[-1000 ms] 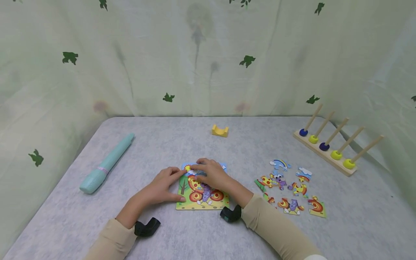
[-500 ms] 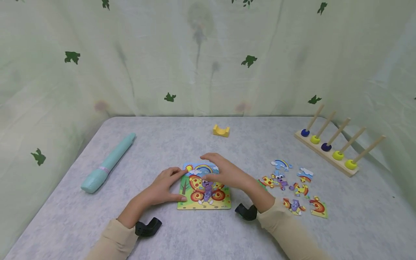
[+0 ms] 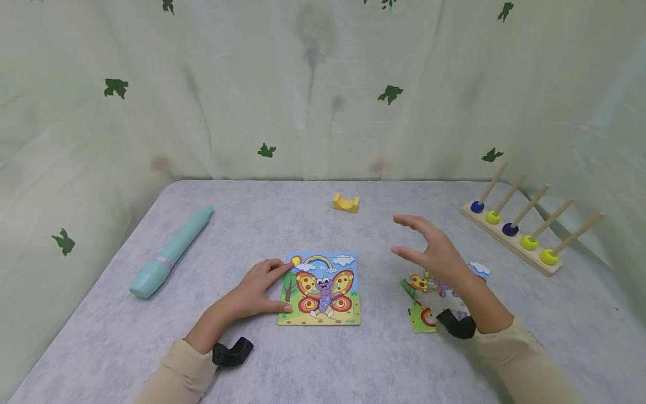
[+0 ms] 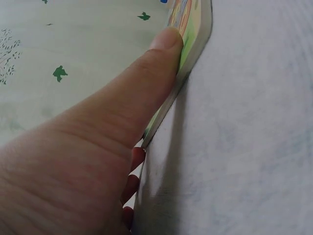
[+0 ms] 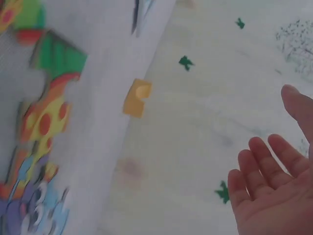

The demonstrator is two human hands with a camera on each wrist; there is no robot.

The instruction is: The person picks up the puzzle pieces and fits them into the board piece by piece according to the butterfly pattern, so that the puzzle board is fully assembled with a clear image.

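Observation:
A square butterfly puzzle board (image 3: 323,292) with a sun and rainbow lies on the table. My left hand (image 3: 259,292) rests along its left side, index fingertip at the sun and thumb on the lower left edge. In the left wrist view the thumb (image 4: 146,73) presses on the board's border (image 4: 188,54). My right hand (image 3: 439,252) holds nothing and is raised over the loose puzzle pieces (image 3: 423,318), thumb and fingers spread apart. Its arm hides several of those pieces in the head view. In the right wrist view, puzzle pieces (image 5: 46,120) show at the left.
A wooden peg stand (image 3: 512,238) with blue and yellow beads stands at the right. Behind the board sits a small yellow block (image 3: 346,203) with a curved notch. A folded teal umbrella-like item (image 3: 171,252) lies at the left. A pale curtain (image 3: 227,101) hangs behind the table.
My right hand has lifted off the board and moved right, over the loose pieces, uncovering the butterfly picture. The left hand stays at the board's left edge.

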